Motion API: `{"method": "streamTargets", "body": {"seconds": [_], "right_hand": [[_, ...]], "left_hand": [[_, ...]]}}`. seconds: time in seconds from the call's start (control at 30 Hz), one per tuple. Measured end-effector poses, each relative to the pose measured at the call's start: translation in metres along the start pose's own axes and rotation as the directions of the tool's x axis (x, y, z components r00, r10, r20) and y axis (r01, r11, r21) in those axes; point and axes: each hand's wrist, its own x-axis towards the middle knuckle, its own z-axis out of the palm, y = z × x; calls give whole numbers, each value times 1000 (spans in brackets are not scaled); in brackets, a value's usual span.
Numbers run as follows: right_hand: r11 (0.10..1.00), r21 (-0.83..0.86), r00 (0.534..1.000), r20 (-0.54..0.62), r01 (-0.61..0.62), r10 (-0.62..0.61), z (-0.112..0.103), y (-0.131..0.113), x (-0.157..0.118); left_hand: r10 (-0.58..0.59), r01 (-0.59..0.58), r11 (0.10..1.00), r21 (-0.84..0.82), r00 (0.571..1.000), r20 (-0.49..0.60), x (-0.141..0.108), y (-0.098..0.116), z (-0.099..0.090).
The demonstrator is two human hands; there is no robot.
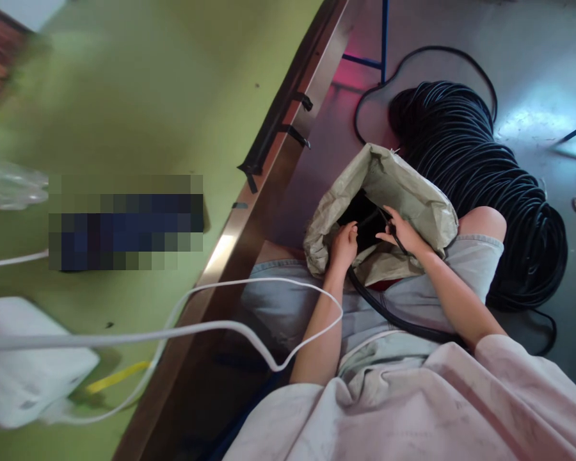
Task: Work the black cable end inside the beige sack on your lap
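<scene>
An open beige woven sack [403,173] sits between my knees, its rim folded outward and its inside dark. My left hand [345,243] is at the left side of the opening with curled fingers; what they hold, if anything, I cannot make out. Over the opening, my right hand [399,232] has its thumb and forefinger apart, while a thin black strip [401,245] runs through its grip. From below the sack a thick black cable [388,314] crosses my lap and passes under my right forearm.
A large coil of black cable [461,147] lies on the floor beyond the sack. At left is a green table [139,96] with a metal edge. It bears a white box-shaped device [24,365], whose white cord [249,326] hangs in front of me. Blue metal legs [384,38] stand behind.
</scene>
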Motion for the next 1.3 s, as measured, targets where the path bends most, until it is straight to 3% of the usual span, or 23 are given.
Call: {"method": "streamTargets", "body": {"seconds": [0.33,0.57,0.97,1.2,1.3], "right_hand": [[996,-67,996,80,55,-49,4,4,-3],[998,-41,998,58,40,-38,4,5,-2],[992,-124,994,106,1,12,4,6,-3],[986,-167,993,116,-14,34,1,10,0],[982,-184,993,108,-31,52,-2,10,1]], "left_hand": [[-111,113,994,-1,977,184,-5,20,-11],[-164,156,986,60,974,154,-5,19,-10],[-247,199,959,201,936,252,-3,15,-7],[-152,105,970,220,966,209,-9,19,-6],[-57,28,987,161,983,175,-11,16,-3]]}}
